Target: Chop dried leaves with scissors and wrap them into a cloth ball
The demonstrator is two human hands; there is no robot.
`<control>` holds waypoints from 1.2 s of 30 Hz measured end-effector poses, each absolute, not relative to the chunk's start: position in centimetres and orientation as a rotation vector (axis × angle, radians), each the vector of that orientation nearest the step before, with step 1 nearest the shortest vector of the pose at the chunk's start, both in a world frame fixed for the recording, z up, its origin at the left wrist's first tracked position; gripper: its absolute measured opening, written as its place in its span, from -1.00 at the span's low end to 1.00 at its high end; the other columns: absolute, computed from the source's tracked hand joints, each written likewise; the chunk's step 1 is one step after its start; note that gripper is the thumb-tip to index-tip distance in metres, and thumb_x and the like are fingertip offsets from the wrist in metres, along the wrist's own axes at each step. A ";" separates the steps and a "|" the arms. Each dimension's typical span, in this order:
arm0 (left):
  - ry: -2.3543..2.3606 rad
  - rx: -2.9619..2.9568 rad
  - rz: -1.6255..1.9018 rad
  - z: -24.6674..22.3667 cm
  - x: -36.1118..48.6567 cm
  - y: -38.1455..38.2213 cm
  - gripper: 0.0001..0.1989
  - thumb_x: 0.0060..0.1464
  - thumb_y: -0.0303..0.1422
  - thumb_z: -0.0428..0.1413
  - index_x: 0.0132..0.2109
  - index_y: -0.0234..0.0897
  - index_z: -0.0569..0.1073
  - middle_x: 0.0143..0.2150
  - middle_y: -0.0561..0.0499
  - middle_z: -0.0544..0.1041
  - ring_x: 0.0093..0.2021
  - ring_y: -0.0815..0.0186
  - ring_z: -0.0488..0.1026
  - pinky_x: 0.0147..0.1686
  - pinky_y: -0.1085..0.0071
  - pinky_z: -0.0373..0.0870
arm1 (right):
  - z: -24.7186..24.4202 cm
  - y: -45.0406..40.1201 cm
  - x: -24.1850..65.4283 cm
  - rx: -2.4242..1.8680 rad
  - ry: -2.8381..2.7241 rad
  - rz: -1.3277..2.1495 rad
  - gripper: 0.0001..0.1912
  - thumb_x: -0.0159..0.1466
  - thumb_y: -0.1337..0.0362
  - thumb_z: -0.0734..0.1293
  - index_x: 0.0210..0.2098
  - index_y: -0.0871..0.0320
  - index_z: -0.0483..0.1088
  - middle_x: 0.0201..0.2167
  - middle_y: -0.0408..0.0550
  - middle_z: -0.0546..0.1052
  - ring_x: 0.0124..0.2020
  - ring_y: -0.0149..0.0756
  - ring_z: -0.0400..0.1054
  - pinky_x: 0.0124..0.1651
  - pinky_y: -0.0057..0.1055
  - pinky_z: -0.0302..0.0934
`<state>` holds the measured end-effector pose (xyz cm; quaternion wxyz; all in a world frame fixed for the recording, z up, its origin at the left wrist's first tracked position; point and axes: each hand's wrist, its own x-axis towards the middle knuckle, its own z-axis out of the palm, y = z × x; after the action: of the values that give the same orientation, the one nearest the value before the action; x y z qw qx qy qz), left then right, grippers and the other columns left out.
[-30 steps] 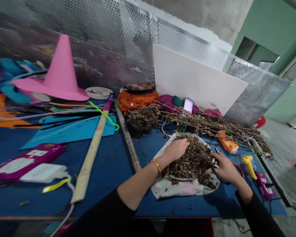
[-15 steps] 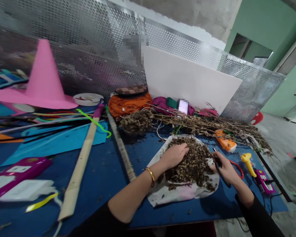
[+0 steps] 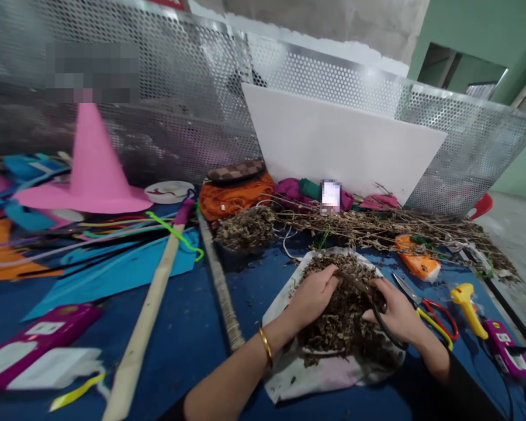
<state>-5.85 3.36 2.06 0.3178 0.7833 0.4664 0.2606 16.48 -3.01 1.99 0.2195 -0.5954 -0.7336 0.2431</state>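
Crumbled dry brown leaves [image 3: 339, 327] lie heaped on a white cloth [image 3: 307, 383]. My left hand [image 3: 313, 295], with a gold bangle at the wrist, is over the left of the heap, fingers closed on some of the dry leaves. On the right side, my right hand [image 3: 392, 310] grips dark-handled scissors [image 3: 379, 316], whose blades point toward my left hand over the leaves. Right of the cloth lies a second pair of scissors [image 3: 438, 318] with red and yellow handles.
Dry stalks [image 3: 377, 228] stretch behind the cloth, before a white board [image 3: 342, 140]. A yellow glue gun [image 3: 469, 310] lies right. Leftward are a wrapped stick [image 3: 221, 280], a pale wooden stick [image 3: 149, 310] and a pink hat [image 3: 94, 169].
The view has shifted. My right hand has brought the dark scissors' blades in over the heap, close to my left hand. The second scissors now show more fully.
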 end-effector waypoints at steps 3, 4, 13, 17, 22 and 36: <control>1.234 2.066 0.577 2.2 -5.5 2.7 -0.79 0.22 -0.34 -0.14 -0.21 -0.21 0.38 -0.31 -0.01 0.54 -0.25 0.23 0.47 -0.27 0.40 0.25 | 2.2 -3.1 16.4 -1.631 -2.019 0.704 -0.47 0.12 0.06 0.40 0.02 0.09 0.27 -0.16 -0.03 0.36 -0.20 -0.23 0.30 -0.14 -0.35 0.17; 1.227 2.068 0.558 2.1 -5.4 2.6 -0.79 0.22 -0.33 -0.14 -0.21 -0.21 0.38 -0.31 -0.01 0.54 -0.25 0.23 0.47 -0.27 0.40 0.25 | 2.3 -3.0 16.4 -1.612 -2.018 0.711 -0.48 0.13 0.06 0.39 0.03 0.09 0.27 -0.16 -0.03 0.36 -0.20 -0.23 0.30 -0.14 -0.35 0.17; 1.224 2.078 0.517 1.4 -5.0 2.1 -0.72 0.25 -0.32 -0.18 -0.24 -0.26 0.40 -0.29 -0.06 0.54 -0.24 0.20 0.47 -0.24 0.36 0.25 | 3.2 -3.3 16.1 -1.627 -2.074 0.718 -0.50 0.15 0.02 0.37 0.00 0.12 0.31 -0.23 -0.03 0.36 -0.25 -0.22 0.29 -0.22 -0.36 0.16; 1.230 2.114 0.463 1.9 -5.0 2.0 -0.71 0.25 -0.33 -0.19 -0.23 -0.26 0.42 -0.23 -0.08 0.56 -0.20 0.20 0.48 -0.22 0.36 0.26 | 3.4 -3.3 15.9 -1.649 -2.088 0.744 -0.50 0.16 0.02 0.35 0.01 0.13 0.30 -0.24 -0.03 0.36 -0.25 -0.22 0.29 -0.23 -0.38 0.16; 1.274 2.226 0.311 2.2 -5.0 1.9 -0.71 0.25 -0.34 -0.18 -0.25 -0.27 0.42 -0.23 -0.11 0.57 -0.18 0.16 0.49 -0.20 0.34 0.27 | 3.0 -3.5 15.5 -1.685 -2.154 0.675 -0.59 0.19 0.17 0.33 0.01 0.14 0.27 -0.20 -0.01 0.37 -0.20 -0.22 0.29 -0.18 -0.39 0.13; 1.314 2.168 0.361 2.0 -5.4 2.1 -0.73 0.25 -0.33 -0.21 -0.27 -0.25 0.35 -0.27 -0.09 0.53 -0.24 0.20 0.46 -0.27 0.35 0.24 | 1.8 -3.8 15.1 -1.796 -2.212 0.603 -0.63 0.19 0.36 0.21 0.01 0.16 0.29 -0.14 0.04 0.44 -0.18 -0.23 0.35 -0.16 -0.41 0.15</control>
<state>-5.42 2.13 1.96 0.2863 0.8111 0.4918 0.1352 15.07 -3.76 1.78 0.1143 -0.6125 -0.7547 0.2056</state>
